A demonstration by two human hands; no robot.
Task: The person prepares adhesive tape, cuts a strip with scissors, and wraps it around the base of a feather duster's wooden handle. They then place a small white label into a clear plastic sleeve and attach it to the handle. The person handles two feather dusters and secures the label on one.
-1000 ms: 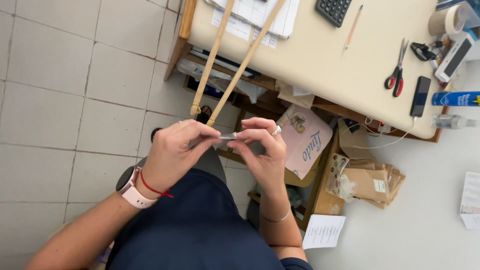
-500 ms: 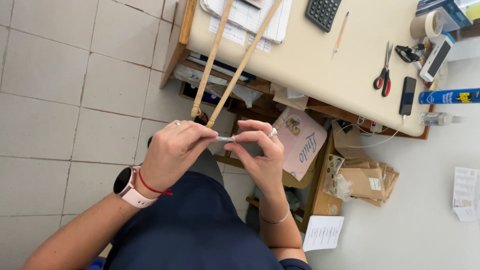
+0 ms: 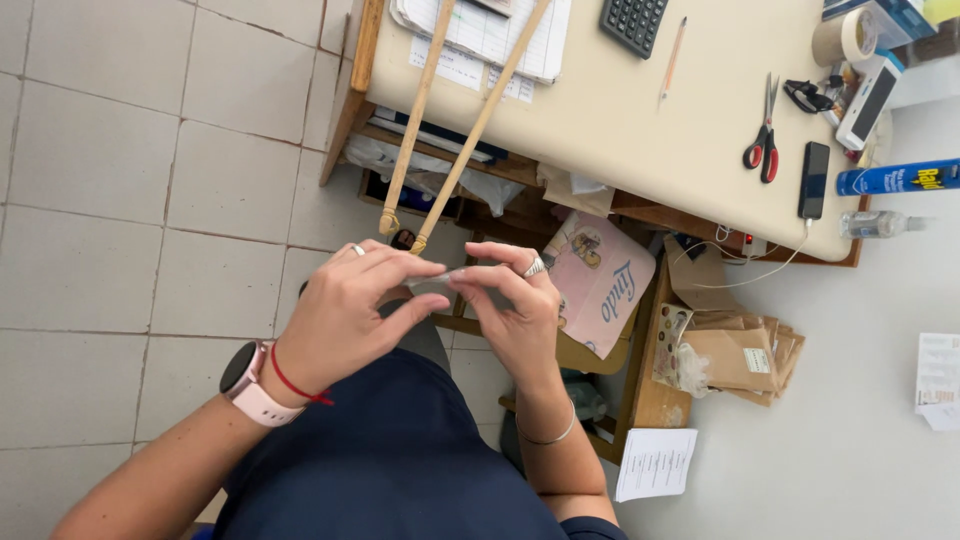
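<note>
Seen from above, a seated person's left hand (image 3: 345,315) and right hand (image 3: 520,315) meet over the lap, each grip pinched shut on one end of a small, thin, pale strip (image 3: 455,275). Its long axis runs left to right between the fingertips, equally near both hands. Two bamboo sticks (image 3: 440,130) lean from the tabletop (image 3: 620,110) just beyond.

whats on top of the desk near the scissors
On the desk, beside the red-handled scissors, lie a dark phone, a pencil and a calculator. What lies under the papers is covered.
</note>
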